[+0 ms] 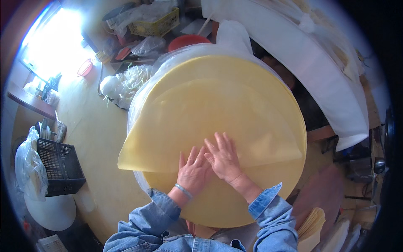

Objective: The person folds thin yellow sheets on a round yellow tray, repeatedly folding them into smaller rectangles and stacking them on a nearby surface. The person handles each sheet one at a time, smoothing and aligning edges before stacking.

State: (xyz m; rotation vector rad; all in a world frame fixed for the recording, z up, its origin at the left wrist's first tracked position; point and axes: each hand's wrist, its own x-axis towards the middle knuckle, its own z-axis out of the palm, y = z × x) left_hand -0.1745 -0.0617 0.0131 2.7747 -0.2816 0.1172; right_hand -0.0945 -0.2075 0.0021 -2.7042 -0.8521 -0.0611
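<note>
Before me lies a large round stack of thin yellow sheets [220, 201], with clear plastic film [163, 63] around its far and left edges. A thin yellow sheet [201, 116] is folded over on top; its straight near edge runs across the stack and its left corner sticks out past the rim. My left hand [193, 171], a pale bangle at its wrist, rests palm down with fingers spread on the folded sheet's near edge. Touching or nearly touching it, my right hand [223, 157] also lies flat on the sheet, fingers slightly apart. Neither hand grasps anything.
A long white cloth-like cover [308, 56] curves along the right. Beyond the stack are a red basin [189, 41] and a yellow crate [154, 23]. Left stand a bulging plastic bag [126, 85] and a black crate [59, 167]. Folded yellow sheets [311, 222] lie at lower right.
</note>
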